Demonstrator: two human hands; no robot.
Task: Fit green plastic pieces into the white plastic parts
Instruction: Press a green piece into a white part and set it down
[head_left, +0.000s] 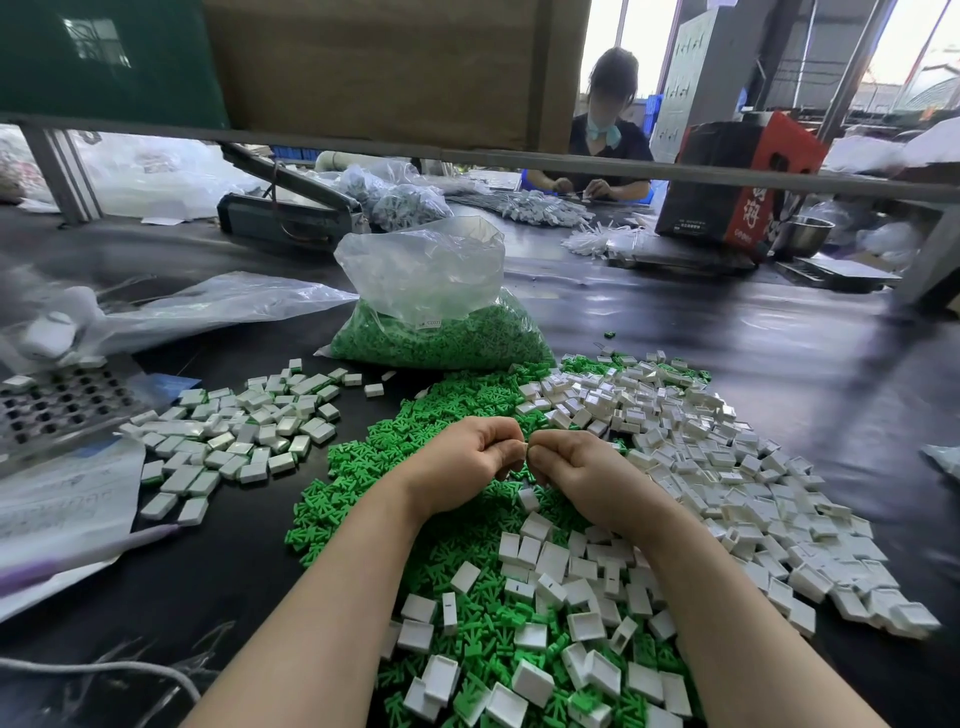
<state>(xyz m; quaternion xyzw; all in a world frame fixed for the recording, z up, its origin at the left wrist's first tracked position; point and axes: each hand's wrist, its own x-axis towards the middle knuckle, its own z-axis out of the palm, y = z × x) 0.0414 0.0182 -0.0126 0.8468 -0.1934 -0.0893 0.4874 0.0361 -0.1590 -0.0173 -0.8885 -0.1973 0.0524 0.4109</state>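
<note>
Covering most of the view, a dark glossy bench (727, 332) is strewn with green plastic pieces (447, 415), loose white plastic parts (727, 467) to the right, and a separate heap of white parts (244, 431) to the left. A clear bag (431, 312) of green pieces is stood behind the piles. The left hand (462, 457) and right hand (576, 467) are held together above the green pile, fingers curled and pinched on a small item between them; what it is cannot be told. Across the bench a second person (608, 130) is seated beside a red-and-black carton (737, 182). A perforated metal tray (57, 405) is seen at left.
</note>
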